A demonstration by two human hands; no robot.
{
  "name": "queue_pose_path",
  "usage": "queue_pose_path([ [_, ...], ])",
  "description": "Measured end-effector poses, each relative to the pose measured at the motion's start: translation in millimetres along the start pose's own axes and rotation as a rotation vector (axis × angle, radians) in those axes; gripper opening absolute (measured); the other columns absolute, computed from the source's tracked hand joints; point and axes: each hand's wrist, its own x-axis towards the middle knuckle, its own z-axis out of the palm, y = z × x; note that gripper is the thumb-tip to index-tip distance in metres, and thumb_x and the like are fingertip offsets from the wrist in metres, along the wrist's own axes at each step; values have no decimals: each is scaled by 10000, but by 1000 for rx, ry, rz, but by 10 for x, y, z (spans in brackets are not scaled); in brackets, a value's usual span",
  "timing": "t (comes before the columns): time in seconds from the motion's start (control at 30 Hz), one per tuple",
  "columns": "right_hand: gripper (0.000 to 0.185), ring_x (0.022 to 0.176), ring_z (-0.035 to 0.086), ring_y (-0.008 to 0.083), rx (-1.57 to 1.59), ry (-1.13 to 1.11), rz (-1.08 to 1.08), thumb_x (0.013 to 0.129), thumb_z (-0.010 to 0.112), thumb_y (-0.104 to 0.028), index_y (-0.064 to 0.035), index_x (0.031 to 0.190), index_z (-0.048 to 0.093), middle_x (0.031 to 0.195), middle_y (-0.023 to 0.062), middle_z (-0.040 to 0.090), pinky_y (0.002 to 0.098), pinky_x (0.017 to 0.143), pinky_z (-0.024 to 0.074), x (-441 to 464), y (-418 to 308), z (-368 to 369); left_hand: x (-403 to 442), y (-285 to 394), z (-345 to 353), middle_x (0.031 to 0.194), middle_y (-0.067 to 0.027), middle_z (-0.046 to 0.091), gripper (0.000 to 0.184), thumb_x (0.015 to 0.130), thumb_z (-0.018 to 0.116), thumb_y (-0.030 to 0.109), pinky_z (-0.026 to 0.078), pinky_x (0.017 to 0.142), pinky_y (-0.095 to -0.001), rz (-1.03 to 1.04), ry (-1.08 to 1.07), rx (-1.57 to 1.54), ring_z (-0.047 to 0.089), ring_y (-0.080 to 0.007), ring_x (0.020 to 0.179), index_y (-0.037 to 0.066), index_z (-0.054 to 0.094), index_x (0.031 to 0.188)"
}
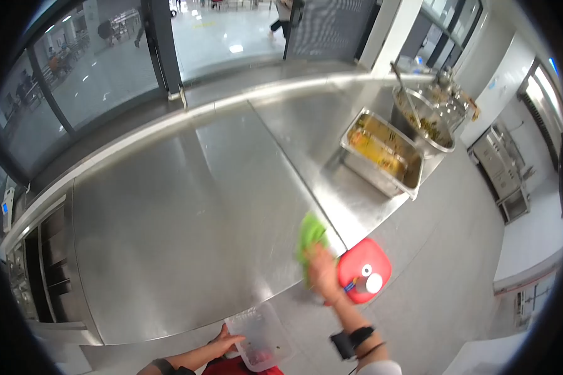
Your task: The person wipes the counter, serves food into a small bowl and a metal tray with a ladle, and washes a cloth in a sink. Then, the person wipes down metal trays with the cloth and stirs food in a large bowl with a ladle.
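Shiny steel counter (181,212) ran through a grey-floored room; the right hand (322,270) clutched, apparently, a bright green cloth (311,232); the left hand (227,341) gripped a translucent plastic tub (261,334).

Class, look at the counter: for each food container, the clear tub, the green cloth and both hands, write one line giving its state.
Rectangular metal pan: uncovered, yellowish food inside
Large metal bowl: uncovered, food inside
Clear tub: open, small bits inside
Green cloth: crumpled, blurred
Left hand: gripping the tub
Right hand: on the cloth
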Motion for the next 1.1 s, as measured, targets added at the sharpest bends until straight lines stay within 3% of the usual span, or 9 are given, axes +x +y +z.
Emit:
queue_pose_path([
  [0.2,436,1095,406,263,464,-217,-255,672,526,-24,-117,1096,483,1157,106,443,388,894,334,-657,-1045,149,200,-166,48,1014,-120,480,816,715,606,98,486,655,-388,-47,1,-206,536,-251,876,192,-27,1221],
  [0.27,383,1055,429,268,722,-342,-197,712,487,-4,-101,1083,485,1115,108,467,363,875,347,-905,-1274,100,171,-256,73,1018,-114,481,839,717,601,96,481,670,-398,-51,31,-284,527,-239,894,198,-49,1237],
  [0.4,321,961,474,283,901,-165,3,730,443,13,-64,1035,509,1040,127,498,337,842,359,-698,-1165,-377,-40,-90,232,1040,-102,478,821,731,579,82,470,712,-418,-7,-149,-5,518,-225,912,228,-31,1262],
  [0.57,351,1078,396,306,628,119,-3,751,484,-54,-63,1101,460,1175,177,392,340,888,327,274,-868,-942,-74,643,688,1045,-101,479,751,745,564,84,465,735,-430,165,-379,-22,516,-227,915,277,52,1260],
  [0.7,448,1138,325,305,440,262,108,745,540,-111,-58,1164,391,1258,183,274,337,920,291,576,-746,-1443,-173,1390,919,1030,-101,464,757,711,591,139,494,661,-406,272,-196,-53,527,-243,860,276,73,1246],
  [0.8,401,1097,366,300,509,338,251,761,520,-118,-40,1138,410,1184,182,357,339,896,318,143,-552,-1573,-76,1796,765,1029,-125,434,717,694,587,199,507,607,-400,444,91,-45,529,-279,798,257,105,1223],
  [0.97,322,888,498,259,536,179,580,771,521,-112,-19,1072,454,950,162,492,326,752,413,-1491,-62,-926,19,2303,425,1074,-142,396,659,686,550,400,487,525,-385,579,410,14,502,-303,831,228,163,1192],
  [1.03,332,896,499,255,638,66,787,799,487,-178,-40,1099,454,954,137,499,339,705,437,-2106,-106,-869,0,2464,384,1103,-125,392,670,679,549,443,480,562,-399,612,467,-10,488,-311,869,221,188,1198],
  [1.1,320,761,571,182,654,122,981,791,509,-134,-30,1089,455,910,114,548,283,675,467,-2733,-123,-708,110,2578,297,1130,-109,385,676,675,544,481,470,604,-411,671,453,-51,472,-314,908,209,216,1199],
])
